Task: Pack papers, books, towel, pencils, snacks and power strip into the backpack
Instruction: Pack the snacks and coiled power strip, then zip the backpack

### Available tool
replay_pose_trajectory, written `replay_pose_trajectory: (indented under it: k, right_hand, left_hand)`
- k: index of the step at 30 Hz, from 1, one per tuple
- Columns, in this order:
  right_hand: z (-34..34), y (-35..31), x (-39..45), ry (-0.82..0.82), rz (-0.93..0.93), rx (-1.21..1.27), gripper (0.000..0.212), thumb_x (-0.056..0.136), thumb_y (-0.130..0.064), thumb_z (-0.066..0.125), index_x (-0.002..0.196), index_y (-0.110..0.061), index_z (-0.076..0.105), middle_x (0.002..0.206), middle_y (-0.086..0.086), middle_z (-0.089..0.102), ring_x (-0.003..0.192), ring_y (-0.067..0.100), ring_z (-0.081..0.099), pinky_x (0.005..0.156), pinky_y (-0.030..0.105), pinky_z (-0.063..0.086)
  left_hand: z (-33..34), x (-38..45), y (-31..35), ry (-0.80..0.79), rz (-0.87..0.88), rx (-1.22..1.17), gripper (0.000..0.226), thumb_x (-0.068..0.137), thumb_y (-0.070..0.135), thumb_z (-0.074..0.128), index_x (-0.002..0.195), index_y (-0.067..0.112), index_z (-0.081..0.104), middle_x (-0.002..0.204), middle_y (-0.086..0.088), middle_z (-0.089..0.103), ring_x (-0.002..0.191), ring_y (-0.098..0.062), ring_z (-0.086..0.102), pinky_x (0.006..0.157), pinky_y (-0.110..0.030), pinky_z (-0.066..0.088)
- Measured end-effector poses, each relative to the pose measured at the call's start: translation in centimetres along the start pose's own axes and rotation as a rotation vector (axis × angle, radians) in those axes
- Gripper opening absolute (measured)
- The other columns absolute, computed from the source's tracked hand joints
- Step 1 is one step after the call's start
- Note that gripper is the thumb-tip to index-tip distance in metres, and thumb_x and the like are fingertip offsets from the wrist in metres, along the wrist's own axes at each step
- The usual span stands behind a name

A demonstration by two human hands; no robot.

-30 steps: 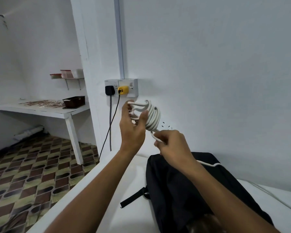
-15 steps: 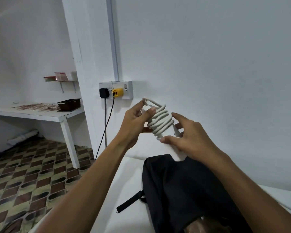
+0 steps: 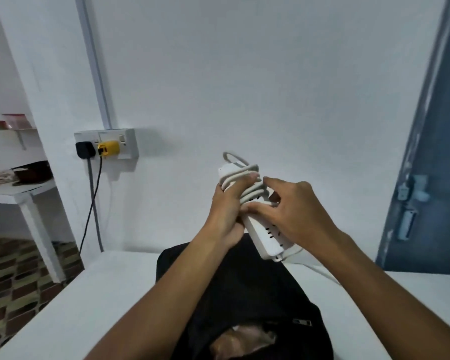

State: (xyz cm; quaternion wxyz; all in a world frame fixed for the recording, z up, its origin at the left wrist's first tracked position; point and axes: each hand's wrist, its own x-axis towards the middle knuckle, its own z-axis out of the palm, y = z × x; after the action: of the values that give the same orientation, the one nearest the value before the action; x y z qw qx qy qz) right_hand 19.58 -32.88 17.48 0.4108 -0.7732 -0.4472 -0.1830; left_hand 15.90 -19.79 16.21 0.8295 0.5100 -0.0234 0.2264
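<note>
White wall behind, white tabletop (image 3: 94, 305) below. Left hand (image 3: 225, 206) fingers curled around power strip (image 3: 266, 236), thumb on its wound cord (image 3: 244, 181). Right hand (image 3: 294, 211) fingers bent, pinching cord against strip. Strip held tilted above open black backpack (image 3: 244, 294). Both forearms raised.

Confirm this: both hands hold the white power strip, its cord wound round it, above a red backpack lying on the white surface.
One thing is wrong: the backpack is black, not red, as the head view shows. The rest stands: the left hand and right hand hold the white power strip, cord wound round it, above the backpack on the white surface.
</note>
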Motion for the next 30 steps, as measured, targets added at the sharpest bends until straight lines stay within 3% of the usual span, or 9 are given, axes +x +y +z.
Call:
replay_pose_trajectory:
  k: [2, 4, 6, 9, 15, 19, 23, 27, 30]
  right_hand:
    - [-2.4, 1.8, 0.0, -0.047, 0.012, 0.031, 0.034, 0.064, -0.050, 0.078, 0.073, -0.021, 0.065, 0.058, -0.006, 0.060, 0.054, 0.009, 0.054, 0.055, 0.024, 0.045]
    - [-5.2, 3.7, 0.1, -0.181, 0.045, 0.196, 0.025, 0.066, -0.027, 0.085, 0.083, -0.014, 0.071, 0.062, 0.001, 0.065, 0.051, 0.009, 0.053, 0.053, 0.029, 0.044]
    - [-8.3, 5.7, 0.1, -0.332, 0.087, 0.365, 0.024, 0.070, -0.004, 0.081, 0.092, -0.009, 0.071, 0.065, 0.009, 0.067, 0.049, 0.010, 0.050, 0.048, 0.023, 0.040]
    - [-11.5, 9.2, -0.2, -0.406, 0.098, 0.479, 0.025, 0.074, 0.003, 0.075, 0.096, -0.008, 0.069, 0.071, 0.019, 0.069, 0.053, 0.018, 0.047, 0.048, 0.024, 0.037]
    - [-13.7, 14.2, -1.6, -0.226, 0.093, 0.662, 0.013, 0.076, 0.007, 0.069, 0.086, 0.000, 0.065, 0.064, 0.013, 0.069, 0.053, 0.017, 0.052, 0.049, 0.025, 0.038]
    - [-15.1, 15.7, -1.8, -0.074, 0.058, 0.696, 0.003, 0.078, 0.002, 0.068, 0.077, 0.000, 0.066, 0.062, 0.004, 0.065, 0.057, 0.012, 0.055, 0.051, 0.022, 0.043]
    - [-15.6, 15.8, -2.1, 0.117, 0.053, 0.856, 0.007, 0.077, -0.014, 0.067, 0.073, -0.017, 0.072, 0.069, 0.001, 0.068, 0.064, 0.018, 0.058, 0.056, 0.024, 0.048]
    - [-16.4, 15.9, -2.5, 0.296, 0.067, 0.831, 0.011, 0.085, -0.003, 0.064, 0.078, -0.010, 0.068, 0.067, -0.007, 0.070, 0.063, 0.009, 0.064, 0.057, 0.020, 0.051]
    - [-17.4, 16.0, -2.5, 0.300, 0.044, 0.741, 0.013, 0.086, -0.002, 0.064, 0.078, -0.012, 0.068, 0.067, -0.008, 0.070, 0.063, 0.009, 0.065, 0.056, 0.020, 0.051]
  left_hand:
    - [1.5, 0.3, -1.5, -0.043, -0.054, -0.004, 0.024, 0.083, 0.009, 0.065, 0.107, 0.012, 0.066, 0.085, -0.012, 0.063, 0.071, -0.024, 0.063, 0.066, -0.033, 0.052]
    - [3.3, 0.3, -3.0, -0.076, -0.143, -0.029, 0.024, 0.082, 0.010, 0.065, 0.106, 0.011, 0.064, 0.087, -0.015, 0.062, 0.067, -0.024, 0.063, 0.064, -0.034, 0.052]
    - [5.3, 0.3, -4.2, -0.084, -0.230, -0.060, 0.021, 0.082, 0.013, 0.063, 0.103, 0.011, 0.063, 0.086, -0.015, 0.063, 0.066, -0.025, 0.062, 0.067, -0.036, 0.052]
    - [8.4, 0.8, -5.6, -0.049, -0.287, -0.093, 0.016, 0.085, 0.015, 0.059, 0.101, 0.012, 0.062, 0.079, -0.012, 0.064, 0.062, -0.024, 0.062, 0.067, -0.035, 0.052]
    - [13.4, 1.2, -7.7, -0.015, -0.345, -0.239, 0.017, 0.086, 0.021, 0.057, 0.100, 0.013, 0.057, 0.068, -0.007, 0.063, 0.058, -0.023, 0.064, 0.082, -0.041, 0.051]
    - [17.3, 1.2, -7.7, 0.045, -0.305, -0.309, 0.012, 0.091, 0.024, 0.050, 0.087, 0.014, 0.053, 0.058, -0.006, 0.059, 0.047, -0.022, 0.061, 0.058, -0.037, 0.057]
    - [19.6, 1.8, -6.7, 0.090, -0.298, -0.280, 0.015, 0.084, 0.030, 0.064, 0.082, 0.015, 0.061, 0.072, -0.007, 0.063, 0.068, -0.024, 0.063, 0.095, -0.044, 0.048]
    - [20.5, 2.1, -6.2, 0.117, -0.287, -0.182, 0.014, 0.079, 0.018, 0.074, 0.091, 0.014, 0.068, 0.089, -0.008, 0.067, 0.090, -0.024, 0.063, 0.100, -0.042, 0.046]
    - [20.7, 1.6, -6.0, 0.105, -0.287, -0.167, 0.011, 0.080, 0.014, 0.073, 0.091, 0.012, 0.070, 0.086, -0.010, 0.070, 0.091, -0.026, 0.064, 0.095, -0.042, 0.049]
